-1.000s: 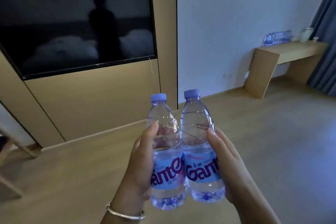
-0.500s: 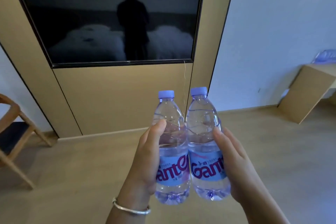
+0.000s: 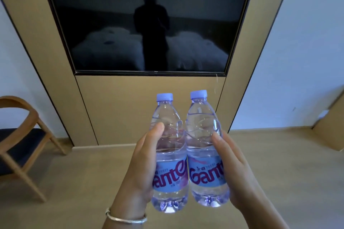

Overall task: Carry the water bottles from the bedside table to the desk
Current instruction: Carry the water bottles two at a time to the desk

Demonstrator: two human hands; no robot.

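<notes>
Two clear water bottles with pale blue caps and blue labels stand upright side by side in front of me, touching each other. My left hand (image 3: 141,169) grips the left bottle (image 3: 168,154) around its middle, thumb up near its shoulder. My right hand (image 3: 236,169) grips the right bottle (image 3: 203,147) the same way. Only a corner of the light wooden desk (image 3: 333,126) shows at the right edge; its top is out of view.
A dark wall-mounted TV (image 3: 149,20) on a tan wood panel (image 3: 149,106) faces me. A wooden chair with a dark seat (image 3: 20,147) stands at the left. Pale wood floor (image 3: 83,182) stretches below the bottles.
The view has swung left: the TV panel now fills the middle, the chair has come into view, and the desk has slid to the right edge. Both hands keep the same hold on the bottles.
</notes>
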